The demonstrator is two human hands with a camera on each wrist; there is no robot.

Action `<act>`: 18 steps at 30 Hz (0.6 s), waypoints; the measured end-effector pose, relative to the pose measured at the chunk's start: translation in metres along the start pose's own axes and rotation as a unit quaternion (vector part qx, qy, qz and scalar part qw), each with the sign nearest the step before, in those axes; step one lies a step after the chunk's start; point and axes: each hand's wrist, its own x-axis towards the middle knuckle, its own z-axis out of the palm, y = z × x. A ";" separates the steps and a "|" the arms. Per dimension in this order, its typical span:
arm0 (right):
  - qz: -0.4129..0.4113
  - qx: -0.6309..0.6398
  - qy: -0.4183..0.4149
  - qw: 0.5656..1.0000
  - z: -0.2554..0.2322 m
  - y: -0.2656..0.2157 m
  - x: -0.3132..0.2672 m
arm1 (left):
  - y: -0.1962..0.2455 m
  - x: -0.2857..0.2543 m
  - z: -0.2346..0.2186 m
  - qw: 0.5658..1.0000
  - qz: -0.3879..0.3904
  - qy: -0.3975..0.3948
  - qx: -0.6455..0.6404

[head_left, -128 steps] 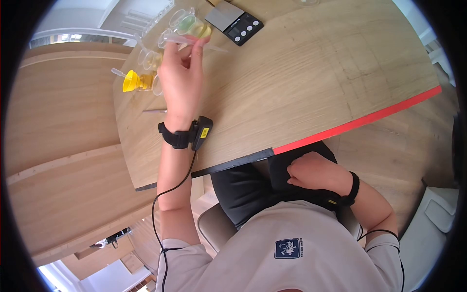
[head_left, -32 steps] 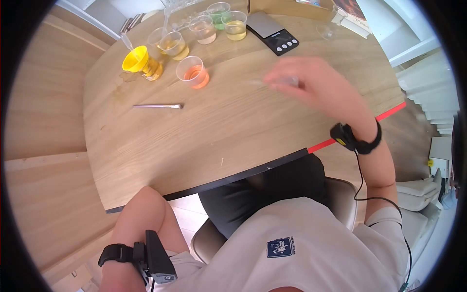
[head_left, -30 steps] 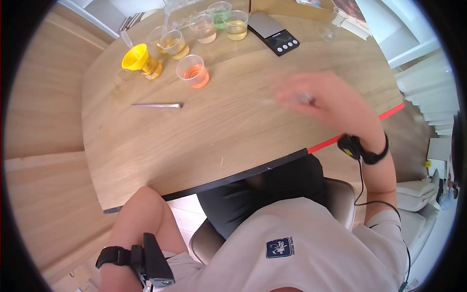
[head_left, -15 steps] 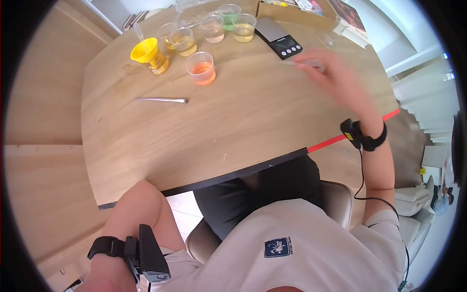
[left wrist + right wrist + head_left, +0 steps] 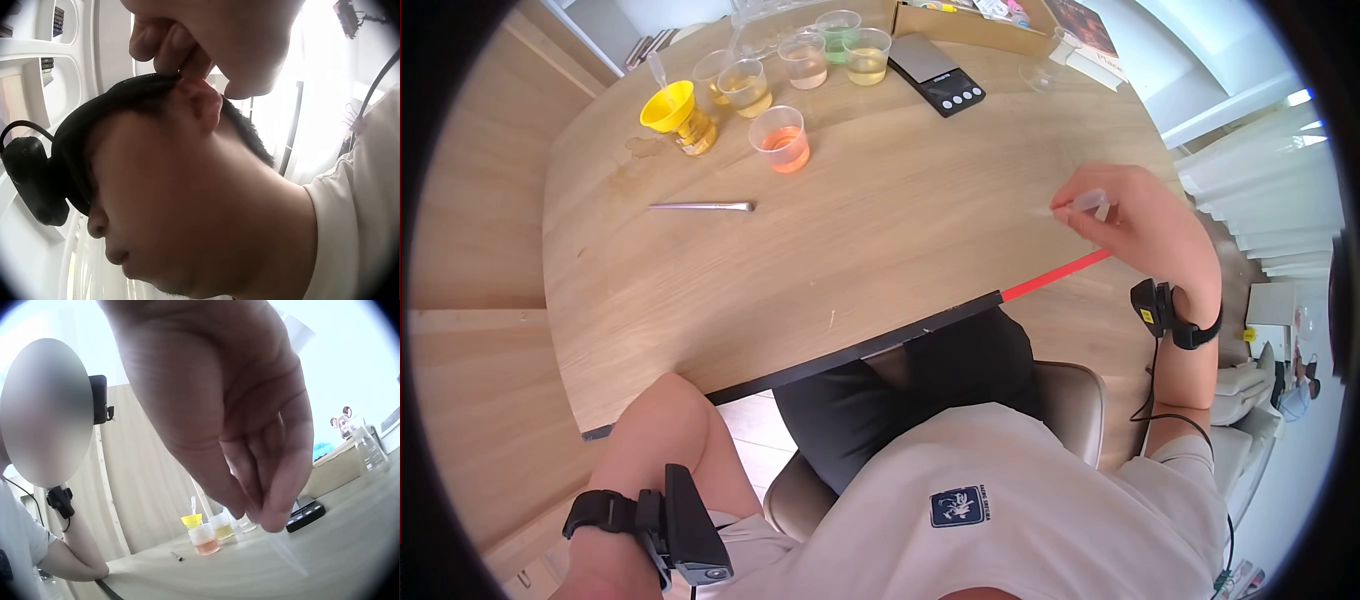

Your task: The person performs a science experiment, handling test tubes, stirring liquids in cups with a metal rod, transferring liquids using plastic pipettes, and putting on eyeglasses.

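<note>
My right hand (image 5: 1140, 220) is raised over the right side of the table (image 5: 880, 230), pinching a clear plastic dropper (image 5: 1090, 200). In the right wrist view the dropper's thin tip (image 5: 290, 556) points down past the fingertips. My left hand (image 5: 219, 37) touches the side of the head by the ear, its fingers curled, with the left elbow (image 5: 670, 395) at the table's front edge. It is out of sight in the head view. A cup of orange-red liquid (image 5: 785, 152) stands left of the right hand. Behind it are several clear cups, including a green one (image 5: 837, 45) and a pale yellow one (image 5: 867, 65).
A yellow funnel (image 5: 667, 106) sits on a small amber bottle (image 5: 698, 132) at the left, with a wet patch beside it. A slim brush (image 5: 700, 206) lies in front. Farther back are a digital scale (image 5: 950, 90), a glass flask (image 5: 1040, 75) and a cardboard box (image 5: 980, 28).
Earliest, the left hand held a dropper by the cups and the right lay in the lap. Since then the left went to the head. The right, holding a dropper, has moved right and nearer the body.
</note>
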 end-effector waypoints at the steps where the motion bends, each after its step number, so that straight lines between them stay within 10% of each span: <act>1: -0.001 0.000 0.000 1.000 -0.002 -0.005 0.002 | 0.000 0.001 -0.004 1.000 0.000 -0.009 -0.004; 13: -0.168 0.174 0.113 0.964 0.059 -0.031 0.108 | 0.004 0.005 -0.021 0.989 -0.025 -0.025 -0.145; 18: -0.143 0.077 -0.043 0.986 0.042 -0.036 0.080 | 0.005 0.004 -0.018 0.998 -0.048 -0.041 -0.031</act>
